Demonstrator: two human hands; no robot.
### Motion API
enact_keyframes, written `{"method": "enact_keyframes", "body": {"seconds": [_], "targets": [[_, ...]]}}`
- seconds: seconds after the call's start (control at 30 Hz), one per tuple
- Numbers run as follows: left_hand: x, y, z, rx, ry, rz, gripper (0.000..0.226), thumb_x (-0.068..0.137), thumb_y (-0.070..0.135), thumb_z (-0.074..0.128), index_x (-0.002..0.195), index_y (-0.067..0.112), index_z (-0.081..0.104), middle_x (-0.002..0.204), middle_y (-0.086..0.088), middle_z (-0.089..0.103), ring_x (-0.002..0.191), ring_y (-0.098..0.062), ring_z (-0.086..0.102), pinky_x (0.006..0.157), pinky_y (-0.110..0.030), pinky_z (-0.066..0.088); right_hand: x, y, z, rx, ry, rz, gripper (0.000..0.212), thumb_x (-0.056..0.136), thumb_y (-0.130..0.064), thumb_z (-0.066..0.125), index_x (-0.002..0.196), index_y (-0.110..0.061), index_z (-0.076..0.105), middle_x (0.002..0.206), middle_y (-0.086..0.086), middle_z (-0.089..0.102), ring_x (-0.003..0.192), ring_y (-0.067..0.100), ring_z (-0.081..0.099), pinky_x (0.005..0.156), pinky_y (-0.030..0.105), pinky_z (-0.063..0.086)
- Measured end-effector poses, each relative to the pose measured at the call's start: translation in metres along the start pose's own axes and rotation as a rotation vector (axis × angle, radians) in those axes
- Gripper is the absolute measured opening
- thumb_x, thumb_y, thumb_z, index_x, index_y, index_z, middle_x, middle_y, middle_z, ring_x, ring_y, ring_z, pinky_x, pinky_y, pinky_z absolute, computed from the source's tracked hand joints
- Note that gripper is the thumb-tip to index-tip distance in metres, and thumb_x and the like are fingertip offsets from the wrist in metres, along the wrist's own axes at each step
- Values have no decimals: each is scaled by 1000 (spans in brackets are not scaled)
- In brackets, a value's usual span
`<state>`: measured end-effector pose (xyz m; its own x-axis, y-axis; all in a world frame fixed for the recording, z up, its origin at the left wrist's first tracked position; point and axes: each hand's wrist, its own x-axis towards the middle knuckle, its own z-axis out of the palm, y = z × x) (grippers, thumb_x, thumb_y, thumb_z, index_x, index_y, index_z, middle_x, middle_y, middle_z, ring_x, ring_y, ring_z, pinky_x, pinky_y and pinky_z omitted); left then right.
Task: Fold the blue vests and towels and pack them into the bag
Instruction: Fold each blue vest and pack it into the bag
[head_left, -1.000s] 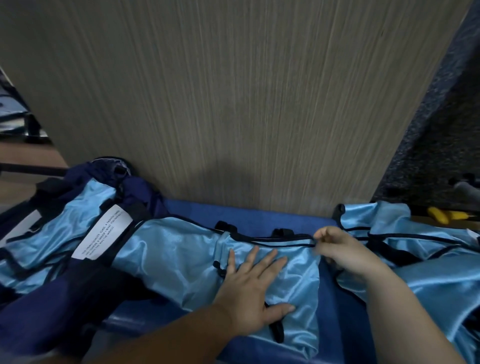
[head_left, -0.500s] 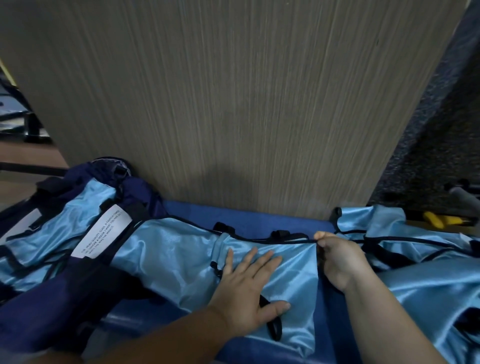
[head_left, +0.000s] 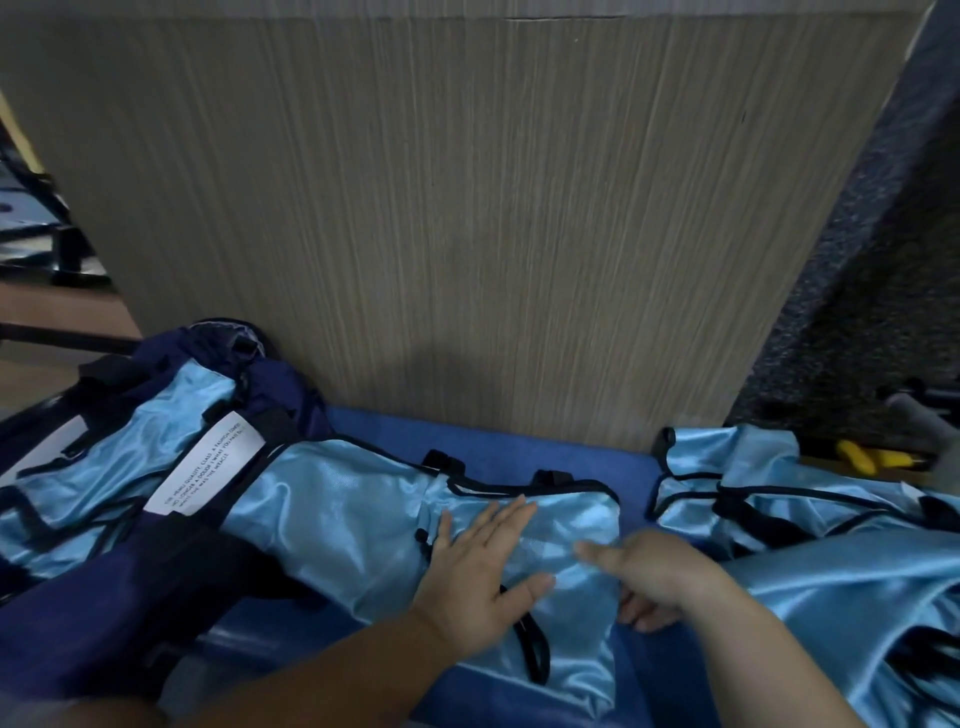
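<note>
The vest (head_left: 353, 519) lay on the blue surface (head_left: 519, 447), near centre. The left hand (head_left: 483, 566) pressed it flat, fingers spread; the blurred right hand (head_left: 660, 577) seemed to pinch its right edge. Likely thin, slippery satin, best taken by the bound hems.

A tall wood-grain panel (head_left: 467, 208) stands upright before me, its grain running vertically. Dark speckled carpet (head_left: 857, 291) lies to its right, a brown surface (head_left: 57, 312) to its left. The light is dim. A blue pad (head_left: 519, 449) meets the panel's foot.
</note>
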<state>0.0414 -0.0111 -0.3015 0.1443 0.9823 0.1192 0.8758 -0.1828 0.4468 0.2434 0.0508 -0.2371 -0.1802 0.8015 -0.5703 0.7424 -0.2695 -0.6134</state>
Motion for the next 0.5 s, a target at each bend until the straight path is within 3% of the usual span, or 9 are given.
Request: {"method": "enact_keyframes", "body": {"seconds": [0.07,0.2,0.27,0.33,0.4,0.5], "targets": [[0,-2,0,-134,46,15,75,76,88,8,142,54,-3,156,28,1,143,11,-6,120,-43,-14,3,3,12,24,-11,-69,36,88,-47,66,102,-14,65,87,2,72,71,14,69,62,26,58],[2,-5,2,-323,162,34,65,81,83,25,139,53,21,154,28,16,142,12,9,123,-34,1,9,9,16,369,84,-256,23,94,-26,63,111,-12,62,97,7,75,85,23,73,76,44,61],[2,-5,2,-244,264,58,59,89,69,36,141,42,39,152,24,28,141,6,22,121,-35,18,2,8,6,498,116,-331,17,96,-15,60,112,-11,61,94,8,76,83,22,74,73,38,60],[4,-4,-3,-73,300,56,57,91,59,35,140,33,46,149,21,33,140,-1,29,119,-40,22,-3,9,-11,600,183,-355,15,94,-7,59,109,-5,62,89,12,75,75,21,73,61,28,56],[4,-1,-10,83,163,-40,61,92,60,27,148,37,31,154,22,21,147,-6,15,121,-43,8,-8,14,-29,709,216,-353,16,92,-5,60,106,1,62,84,18,73,67,25,71,57,27,55],[5,0,-16,169,-89,-178,67,95,63,33,153,41,7,161,18,1,149,-9,-7,119,-51,-9,-19,17,-51,772,259,-316,3,90,-7,61,91,-5,63,61,7,69,49,17,66,42,18,49]]}}
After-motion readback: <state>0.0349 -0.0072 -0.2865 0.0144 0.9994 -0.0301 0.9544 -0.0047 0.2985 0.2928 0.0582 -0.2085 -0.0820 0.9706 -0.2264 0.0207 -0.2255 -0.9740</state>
